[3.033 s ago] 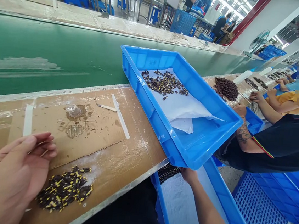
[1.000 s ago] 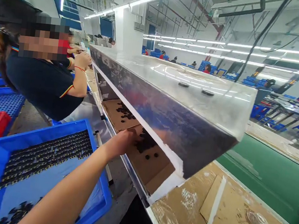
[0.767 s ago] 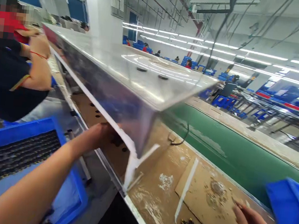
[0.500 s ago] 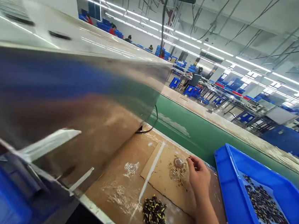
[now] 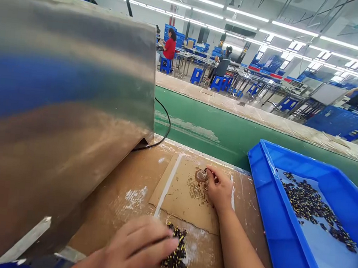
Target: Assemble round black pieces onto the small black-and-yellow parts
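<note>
My right hand [image 5: 219, 190] is over the cardboard sheet [image 5: 187, 205], its thumb and forefinger pinched on a small dark part [image 5: 206, 170] whose kind I cannot make out. Just below those fingertips sits a small clear round dish [image 5: 202, 175], with brown stains on the cardboard around it. My left hand [image 5: 141, 247], a little blurred, reaches in from the lower left with its fingers stretched out. It hovers at a pile of small black-and-yellow parts [image 5: 179, 253] and hides part of it.
On the right stands a blue bin [image 5: 263, 202] holding many similar parts. A large metal box [image 5: 74, 97] fills the left, with a black cable [image 5: 169, 126] behind its corner. Beyond the worktop runs a green belt [image 5: 195, 125]. People sit at far benches.
My left hand has come from the far left edge to the pile of parts. My right hand stays at the clear dish. The view has turned and levelled.
</note>
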The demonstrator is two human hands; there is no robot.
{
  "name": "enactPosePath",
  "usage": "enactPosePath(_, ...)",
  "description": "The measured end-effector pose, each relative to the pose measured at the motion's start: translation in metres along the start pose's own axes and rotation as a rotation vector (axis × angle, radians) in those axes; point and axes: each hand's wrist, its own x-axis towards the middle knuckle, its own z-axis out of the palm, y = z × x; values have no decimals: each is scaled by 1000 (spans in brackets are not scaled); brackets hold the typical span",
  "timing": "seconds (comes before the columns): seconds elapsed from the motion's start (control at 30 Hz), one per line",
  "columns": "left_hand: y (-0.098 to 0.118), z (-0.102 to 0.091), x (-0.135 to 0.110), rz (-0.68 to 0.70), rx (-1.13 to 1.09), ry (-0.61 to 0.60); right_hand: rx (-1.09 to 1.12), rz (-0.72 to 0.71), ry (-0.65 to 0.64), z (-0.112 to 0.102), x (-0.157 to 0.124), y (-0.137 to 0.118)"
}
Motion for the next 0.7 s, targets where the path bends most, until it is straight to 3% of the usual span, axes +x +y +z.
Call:
enactPosePath(0.13, -24, 38, 50, -66, -157, 123, 6, -63, -12, -1, -1, -3)
enactPosePath(0.2, -32, 52, 62, -97, -191, 121, 7, -65, -13, -1, -2, -4)
enactPosePath(0.3, -38, 63, 58, -177, -254, 116, -4, -64, -21, -1, -2, -5)
enactPosePath(0.43, -43, 70, 44, -453, -300, 73, -13, -58, -33, -1, -1, -5)
enactPosePath(0.7, -46, 70, 41, -693, -412, 64, -73, -38, -1, -1, -2, -8)
